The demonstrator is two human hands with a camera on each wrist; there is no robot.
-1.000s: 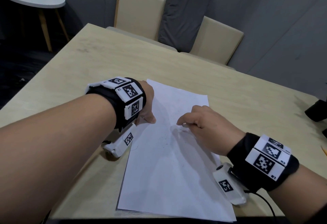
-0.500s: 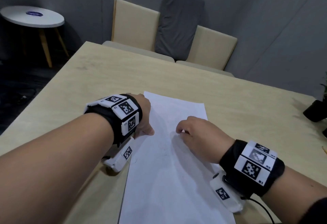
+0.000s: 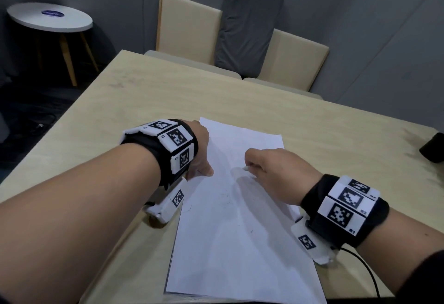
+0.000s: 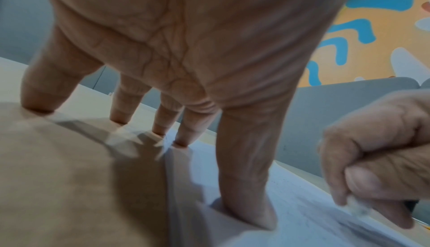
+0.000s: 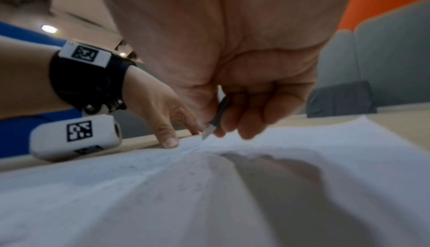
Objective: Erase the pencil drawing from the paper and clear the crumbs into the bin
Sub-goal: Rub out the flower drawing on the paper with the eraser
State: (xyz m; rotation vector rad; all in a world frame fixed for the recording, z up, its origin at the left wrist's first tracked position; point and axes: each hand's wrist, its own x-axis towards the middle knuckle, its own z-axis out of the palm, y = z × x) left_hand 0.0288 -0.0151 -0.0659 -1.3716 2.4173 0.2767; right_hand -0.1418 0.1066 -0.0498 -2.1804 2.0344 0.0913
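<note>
A white sheet of paper (image 3: 240, 219) lies on the light wooden table (image 3: 149, 102), with faint pencil marks and dark crumbs (image 3: 225, 194) near its middle. My left hand (image 3: 200, 157) presses the paper's left edge with spread straight fingers (image 4: 246, 186). My right hand (image 3: 271, 171) is curled around a small white eraser (image 5: 209, 130), whose tip touches the paper's upper middle. The eraser (image 3: 247, 168) shows as a small white tip under the fingers in the head view.
Two beige chairs (image 3: 192, 30) with a grey cloth (image 3: 247, 27) stand beyond the far table edge. A round white side table (image 3: 50, 19) is at the far left. A dark object (image 3: 432, 147) sits at the table's right edge.
The head view has tilted and shifted slightly. My right hand with the eraser has moved a little over the paper, while the left hand keeps pressing the same edge.
</note>
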